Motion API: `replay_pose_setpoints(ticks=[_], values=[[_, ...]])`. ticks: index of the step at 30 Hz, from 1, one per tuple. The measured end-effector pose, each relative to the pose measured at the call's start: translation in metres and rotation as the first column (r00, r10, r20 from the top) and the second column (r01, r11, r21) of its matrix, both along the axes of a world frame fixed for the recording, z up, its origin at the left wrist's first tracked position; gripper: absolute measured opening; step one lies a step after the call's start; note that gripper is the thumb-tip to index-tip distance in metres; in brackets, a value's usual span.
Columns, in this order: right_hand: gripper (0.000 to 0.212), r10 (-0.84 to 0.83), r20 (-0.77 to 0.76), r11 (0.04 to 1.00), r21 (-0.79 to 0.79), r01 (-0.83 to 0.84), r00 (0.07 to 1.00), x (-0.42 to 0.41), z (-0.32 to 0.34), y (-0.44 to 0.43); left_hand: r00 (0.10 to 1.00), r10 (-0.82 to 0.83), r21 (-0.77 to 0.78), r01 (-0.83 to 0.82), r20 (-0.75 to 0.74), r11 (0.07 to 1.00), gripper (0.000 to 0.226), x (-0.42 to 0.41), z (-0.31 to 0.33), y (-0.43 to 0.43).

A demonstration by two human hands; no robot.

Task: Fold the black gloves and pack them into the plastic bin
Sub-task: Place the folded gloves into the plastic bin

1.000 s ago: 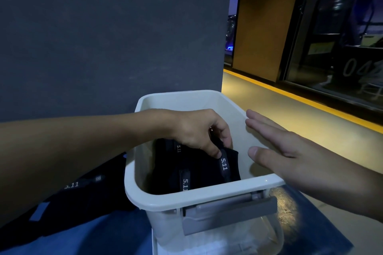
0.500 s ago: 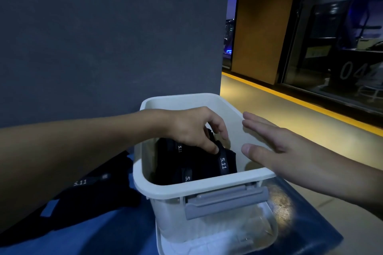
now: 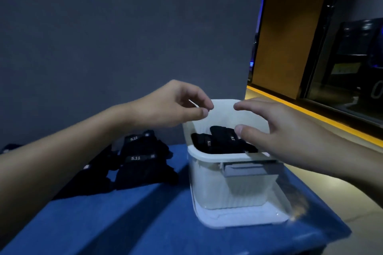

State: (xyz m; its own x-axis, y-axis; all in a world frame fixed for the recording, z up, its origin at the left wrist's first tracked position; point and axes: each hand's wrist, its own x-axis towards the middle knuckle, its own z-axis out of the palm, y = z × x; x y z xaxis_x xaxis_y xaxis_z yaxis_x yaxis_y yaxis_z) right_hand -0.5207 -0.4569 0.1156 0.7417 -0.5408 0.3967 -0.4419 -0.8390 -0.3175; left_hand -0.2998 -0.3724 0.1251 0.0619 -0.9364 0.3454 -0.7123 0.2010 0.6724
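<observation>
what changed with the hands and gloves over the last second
The left hand let go of the folded gloves and rose out of the plastic bin, now empty. The right hand moved over the bin's rim. The folded gloves stayed in the bin; the unfolded gloves stayed on the blue surface.

Left hand (image 3: 165,107) lifted out of the bin (image 3: 232,174) (gloves (image 3: 221,141) released)

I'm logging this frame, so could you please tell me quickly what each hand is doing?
Left hand: empty, fingers loosely curled, above the white plastic bin.
Right hand: open, empty, over the bin.
</observation>
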Motion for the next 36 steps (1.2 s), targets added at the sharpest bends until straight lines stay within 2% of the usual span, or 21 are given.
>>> replay_pose_setpoints(ticks=[9, 13, 15, 17, 19, 22, 26, 29, 31, 36], values=[[0.051, 0.319, 0.014, 0.948, 0.008, -0.319, 0.948, 0.077, -0.011, 0.079, 0.953, 0.264, -0.068, -0.276, -0.146, 0.959, 0.009, 0.050, -0.031, 0.109], [0.036, 0.422, -0.008, 0.905, 0.069, -0.420, 0.907, 0.123, -0.034, 0.099, 0.900, 0.410, -0.065, -0.423, -0.146, 0.904, 0.009, 0.070, -0.059, 0.141], [0.037, 0.391, -0.008, 0.913, 0.132, -0.387, 0.920, 0.150, -0.056, 0.098, 0.867, 0.495, -0.076, -0.498, -0.063, 0.864, 0.011, 0.080, -0.080, 0.147], [0.041, 0.266, -0.004, 0.949, 0.177, -0.261, 0.964, 0.172, -0.082, 0.089, 0.822, 0.560, -0.097, -0.552, 0.103, 0.828, 0.010, 0.092, -0.102, 0.147], [0.045, 0.100, -0.006, 0.975, 0.201, -0.097, 0.995, 0.185, -0.104, 0.075, 0.782, 0.548, -0.076, -0.553, 0.297, 0.830, 0.025, 0.099, -0.116, 0.144], [0.046, -0.045, 0.013, 0.954, 0.297, 0.039, 0.999, 0.195, -0.124, 0.057, 0.743, 0.520, -0.076, -0.542, 0.422, 0.837, 0.031, 0.108, -0.132, 0.135], [0.043, -0.026, -0.022, 0.893, 0.449, 0.033, 0.999, 0.200, -0.139, 0.046, 0.667, 0.464, -0.028, -0.554, 0.583, 0.832, 0.041, 0.107, -0.145, 0.124], [0.033, -0.012, 0.011, 0.884, 0.468, 0.006, 1.000, 0.200, -0.143, 0.043, 0.638, 0.400, 0.009, -0.538, 0.658, 0.843, 0.046, 0.105, -0.149, 0.118], [0.026, -0.023, 0.016, 0.888, 0.461, 0.013, 1.000, 0.199, -0.143, 0.042, 0.637, 0.384, 0.028, -0.538, 0.668, 0.843, 0.044, 0.104, -0.151, 0.116], [0.026, 0.009, 0.048, 0.852, 0.522, -0.033, 0.999, 0.195, -0.144, 0.043, 0.648, 0.379, 0.039, -0.533, 0.660, 0.845, 0.035, 0.103, -0.153, 0.115]])
